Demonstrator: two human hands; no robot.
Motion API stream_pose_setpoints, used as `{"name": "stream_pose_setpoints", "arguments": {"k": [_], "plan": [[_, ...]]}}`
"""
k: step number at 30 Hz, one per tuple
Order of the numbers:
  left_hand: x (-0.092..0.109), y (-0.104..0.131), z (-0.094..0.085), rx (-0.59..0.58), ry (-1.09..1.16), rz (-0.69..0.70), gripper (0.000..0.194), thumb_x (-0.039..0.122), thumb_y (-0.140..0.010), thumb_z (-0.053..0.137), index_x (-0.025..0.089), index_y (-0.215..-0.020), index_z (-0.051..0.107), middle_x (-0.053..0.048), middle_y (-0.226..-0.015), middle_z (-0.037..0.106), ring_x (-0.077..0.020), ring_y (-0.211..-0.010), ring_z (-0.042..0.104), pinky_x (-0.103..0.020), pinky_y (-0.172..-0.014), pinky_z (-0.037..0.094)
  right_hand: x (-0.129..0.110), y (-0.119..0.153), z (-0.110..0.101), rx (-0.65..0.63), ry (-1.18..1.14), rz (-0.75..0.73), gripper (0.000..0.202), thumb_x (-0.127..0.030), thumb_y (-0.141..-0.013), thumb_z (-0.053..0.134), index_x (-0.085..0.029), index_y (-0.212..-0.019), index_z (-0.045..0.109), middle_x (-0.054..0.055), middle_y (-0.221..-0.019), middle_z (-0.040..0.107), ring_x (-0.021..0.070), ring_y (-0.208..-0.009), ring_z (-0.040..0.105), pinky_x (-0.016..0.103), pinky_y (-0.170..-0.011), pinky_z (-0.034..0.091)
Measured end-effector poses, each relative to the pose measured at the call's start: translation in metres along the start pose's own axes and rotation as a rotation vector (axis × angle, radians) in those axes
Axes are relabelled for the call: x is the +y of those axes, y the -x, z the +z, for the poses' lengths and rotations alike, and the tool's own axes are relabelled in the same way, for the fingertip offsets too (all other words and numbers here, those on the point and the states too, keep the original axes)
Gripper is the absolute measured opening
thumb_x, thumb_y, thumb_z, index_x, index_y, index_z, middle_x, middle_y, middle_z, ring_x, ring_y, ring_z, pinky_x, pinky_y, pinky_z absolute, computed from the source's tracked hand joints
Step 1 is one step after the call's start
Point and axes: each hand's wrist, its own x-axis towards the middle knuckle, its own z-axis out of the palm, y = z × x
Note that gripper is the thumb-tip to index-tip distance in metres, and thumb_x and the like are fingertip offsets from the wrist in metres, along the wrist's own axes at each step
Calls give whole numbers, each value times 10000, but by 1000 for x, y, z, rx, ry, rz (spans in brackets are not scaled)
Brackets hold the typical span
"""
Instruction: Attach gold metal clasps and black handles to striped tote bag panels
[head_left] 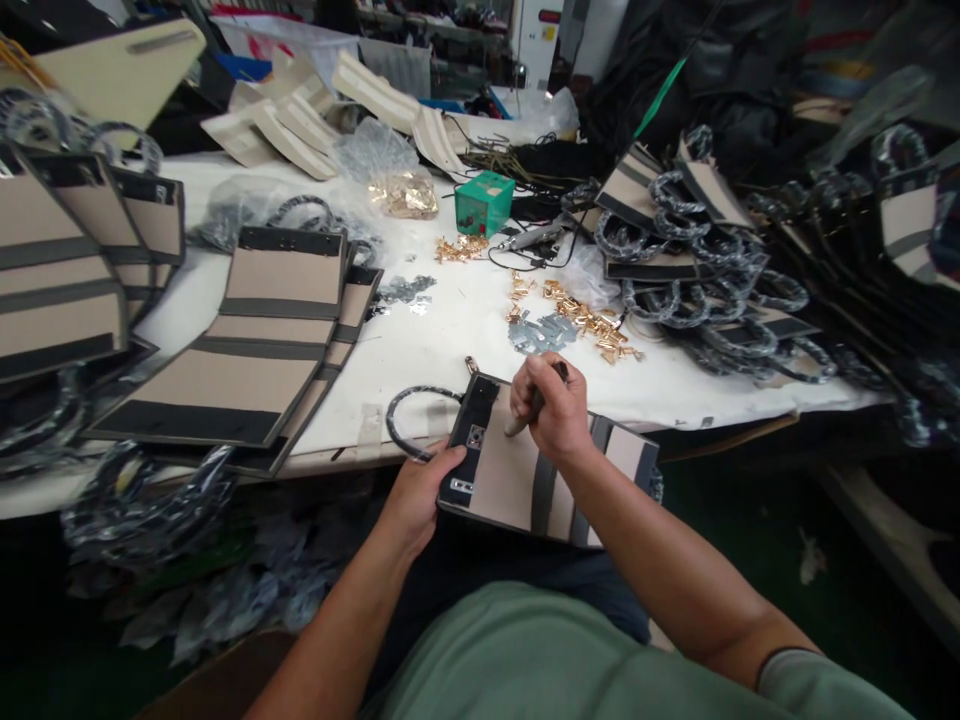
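A beige bag panel (506, 485) with dark bands lies tilted at the table's front edge, partly over my lap. My left hand (416, 495) grips its left edge, thumb on the black strip. Small metal fittings (475, 436) sit on that strip, and a plastic-wrapped loop handle (397, 400) sticks out on the left. My right hand (555, 410) is closed around a dark-handled tool (561, 371) above the panel's beige part. The fingers hide most of the tool, so its exact kind does not show.
Gold-coloured metal pieces (592, 318) and flat silver plates (544, 334) lie scattered behind the panel. A green box (484, 203) stands farther back, near a corded grey tool (534, 237). Stacked bag panels (277, 270) are on the left, with wrapped handles (675, 300) piled at right.
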Motion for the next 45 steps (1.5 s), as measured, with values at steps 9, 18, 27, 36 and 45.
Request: {"name": "stream_pose_setpoints", "arguments": {"k": [9, 18, 27, 36, 45], "plan": [[-48, 29, 1, 49, 89, -101, 323, 312, -644, 859, 163, -922, 785, -86, -905, 798, -255, -791, 762, -297, -655, 579, -19, 52, -49, 128, -144, 113, 421, -446, -842, 728, -217, -641, 439, -68, -541, 442, 81, -388, 415, 229, -368, 327], [-40, 23, 19, 155, 127, 4, 500, 211, -626, 839, 205, -1117, 744, -35, -990, 798, -224, -861, 760, -280, -742, 591, -12, 27, -37, 117, -99, 5, 407, -458, -863, 718, -227, -662, 451, -72, -549, 471, 86, -404, 451, 230, -393, 361], [-36, 3, 14, -15, 57, -147, 375, 239, -669, 803, 178, -1037, 776, -80, -978, 802, -269, -846, 768, -324, -714, 612, 3, -7, -33, 65, 167, 1, 415, -529, -850, 719, -223, -688, 491, -74, -539, 504, 80, -415, 459, 225, -417, 385], [-49, -7, 7, -57, 69, -71, 442, 276, -698, 844, 139, -1106, 746, -85, -947, 802, -248, -847, 766, -329, -782, 606, 13, -45, -37, -77, 242, 468, 326, -455, -803, 722, -216, -816, 500, -73, -619, 520, 80, -449, 456, 205, -399, 365], [-47, -14, 13, 18, 106, -50, 488, 266, -648, 863, 122, -1100, 745, -74, -895, 796, -223, -775, 750, -308, -730, 588, -14, -61, -28, -553, 1410, 198, 386, -566, -816, 670, -197, -897, 746, 68, -933, 749, 214, -862, 649, 283, -701, 425]]}}
